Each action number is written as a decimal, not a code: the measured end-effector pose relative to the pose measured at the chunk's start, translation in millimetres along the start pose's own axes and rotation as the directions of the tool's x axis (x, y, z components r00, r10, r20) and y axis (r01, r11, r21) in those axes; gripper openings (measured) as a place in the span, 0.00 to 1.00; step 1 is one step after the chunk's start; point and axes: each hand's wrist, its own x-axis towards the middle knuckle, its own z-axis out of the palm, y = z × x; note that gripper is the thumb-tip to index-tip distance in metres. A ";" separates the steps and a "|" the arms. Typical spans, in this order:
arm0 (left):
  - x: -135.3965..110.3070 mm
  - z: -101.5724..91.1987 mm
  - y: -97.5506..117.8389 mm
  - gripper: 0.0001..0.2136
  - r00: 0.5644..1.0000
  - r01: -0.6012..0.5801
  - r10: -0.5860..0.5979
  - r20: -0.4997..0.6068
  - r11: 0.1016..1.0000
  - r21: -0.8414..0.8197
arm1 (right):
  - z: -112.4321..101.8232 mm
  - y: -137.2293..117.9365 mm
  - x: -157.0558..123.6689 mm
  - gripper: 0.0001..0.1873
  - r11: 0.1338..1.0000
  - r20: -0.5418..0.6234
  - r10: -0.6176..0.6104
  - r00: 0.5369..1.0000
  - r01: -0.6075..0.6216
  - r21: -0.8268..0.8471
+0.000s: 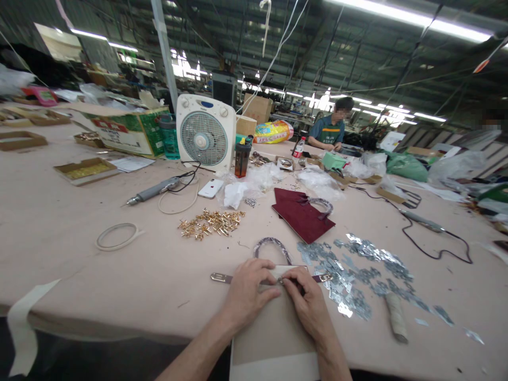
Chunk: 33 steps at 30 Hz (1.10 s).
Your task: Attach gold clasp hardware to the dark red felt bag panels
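A beige bag panel (273, 338) lies at the table's front edge, with a dark wrapped handle (273, 243) curving out beyond its far end. Across that end runs a dark strap (227, 278) with a slotted metal plate (326, 277) at its tip. My left hand (250, 291) rests on the panel and strap, thumb and fingers apart. Thumb and index finger of my right hand (309, 299) pinch a small metal piece (280, 280) at the panel's middle; its exact kind is too small to tell.
Thin silvery metal plates (349, 280) and a cylindrical roll (396, 317) lie right. Beyond are a maroon bag panel (297, 211), gold fittings (212, 224), a tape ring (117, 236), electric screwdriver (154, 191), phone (210, 188) and fan (205, 132). A co-worker (328, 129) sits across.
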 end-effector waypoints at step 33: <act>8.0 8.8 -1.3 0.04 0.997 -0.070 0.076 -0.031 0.985 0.157 | -0.1 0.1 0.9 0.10 1.000 0.007 0.006 1.000 -0.006 0.004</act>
